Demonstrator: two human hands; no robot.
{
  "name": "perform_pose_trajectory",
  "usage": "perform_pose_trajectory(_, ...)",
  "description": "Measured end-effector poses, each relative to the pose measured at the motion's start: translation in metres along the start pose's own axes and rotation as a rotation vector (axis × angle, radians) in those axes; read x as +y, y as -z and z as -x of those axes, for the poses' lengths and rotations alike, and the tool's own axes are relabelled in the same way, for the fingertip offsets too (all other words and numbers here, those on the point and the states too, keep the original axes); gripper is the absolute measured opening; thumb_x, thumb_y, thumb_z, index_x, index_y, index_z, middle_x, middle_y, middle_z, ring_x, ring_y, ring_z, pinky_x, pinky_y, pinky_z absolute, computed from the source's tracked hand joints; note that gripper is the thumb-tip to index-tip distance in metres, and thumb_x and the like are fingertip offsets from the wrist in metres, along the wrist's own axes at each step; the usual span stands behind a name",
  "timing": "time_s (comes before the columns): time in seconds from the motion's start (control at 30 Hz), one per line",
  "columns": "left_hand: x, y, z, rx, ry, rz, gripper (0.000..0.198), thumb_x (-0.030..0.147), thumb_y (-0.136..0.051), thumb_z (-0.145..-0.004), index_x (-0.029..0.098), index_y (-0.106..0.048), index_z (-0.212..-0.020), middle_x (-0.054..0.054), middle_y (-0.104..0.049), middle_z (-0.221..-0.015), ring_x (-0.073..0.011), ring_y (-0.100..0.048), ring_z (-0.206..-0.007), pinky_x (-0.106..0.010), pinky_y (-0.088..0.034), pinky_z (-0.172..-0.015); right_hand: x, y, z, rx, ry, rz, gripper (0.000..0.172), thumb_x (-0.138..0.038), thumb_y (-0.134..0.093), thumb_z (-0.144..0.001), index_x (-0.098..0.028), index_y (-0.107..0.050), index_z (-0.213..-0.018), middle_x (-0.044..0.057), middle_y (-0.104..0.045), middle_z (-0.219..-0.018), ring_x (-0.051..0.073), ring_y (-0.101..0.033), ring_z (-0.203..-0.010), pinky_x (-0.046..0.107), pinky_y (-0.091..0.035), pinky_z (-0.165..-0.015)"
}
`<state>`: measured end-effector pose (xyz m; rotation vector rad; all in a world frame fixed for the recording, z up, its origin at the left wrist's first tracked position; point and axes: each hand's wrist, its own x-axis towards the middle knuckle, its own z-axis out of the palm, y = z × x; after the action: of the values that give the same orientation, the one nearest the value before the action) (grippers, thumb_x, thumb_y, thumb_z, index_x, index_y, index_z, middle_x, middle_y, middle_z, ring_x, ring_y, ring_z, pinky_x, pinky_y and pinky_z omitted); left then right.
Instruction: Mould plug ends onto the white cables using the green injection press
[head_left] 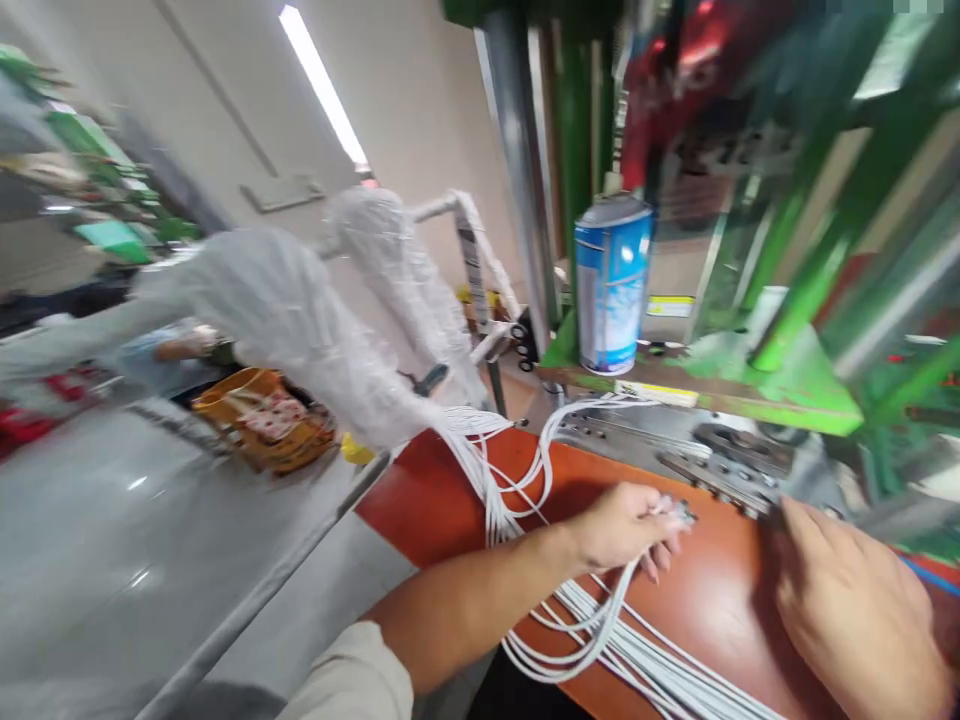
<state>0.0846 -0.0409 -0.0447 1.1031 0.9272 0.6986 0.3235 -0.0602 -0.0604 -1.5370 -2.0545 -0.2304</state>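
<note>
My left hand (626,530) is closed around the ends of several white cables (611,615), which loop down from under my fingers. Small greyish tips poke out past the thumb and forefinger. More white cables run beneath my left forearm across the orange-brown tabletop (720,590), in a long bundle (652,660). On the right, my right hand (855,600) is beside the metal fixture plate (727,455) at the machine's base. Its back faces me, and its fingertips are smeared and partly hidden, so I cannot see whether they hold anything.
A blue spray can (613,285) stands on the green machine ledge (787,390). Plastic-wrapped frame bars (300,320) rise at the left, with white cables draped by them. An orange-brown bag (270,420) is beyond, near the grey floor (300,550). Green machine posts (817,260) stand behind the fixture.
</note>
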Motion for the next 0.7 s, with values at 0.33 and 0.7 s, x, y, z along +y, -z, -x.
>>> perform_pose_trajectory(0.33,0.017,-0.009,0.020,0.078,0.033,-0.333,0.036,0.049,-0.061,-0.093,0.017,-0.054,-0.080,0.005,-0.053,-0.056,-0.0053,-0.046,-0.040,-0.014,-0.036,-0.038,-0.026,0.025,0.013,-0.093,-0.092,0.068,0.028,-0.029,-0.038,-0.104,-0.019,-0.064,-0.107,0.014,-0.069,-0.108,0.030,-0.062,-0.094,0.041,-0.047,-0.071)
perform_pose_trajectory(0.7,0.018,-0.007,0.015,-0.097,0.140,-0.326,0.027,0.040,-0.056,-0.092,0.017,-0.054,-0.077,0.002,-0.058,-0.054,-0.0096,-0.052,-0.037,-0.019,-0.043,-0.036,-0.052,0.005,0.019,-0.151,-0.008,-0.126,0.028,-0.034,-0.035,-0.108,-0.019,-0.059,-0.110,0.008,-0.074,-0.098,0.021,-0.070,-0.073,0.032,-0.044,-0.059)
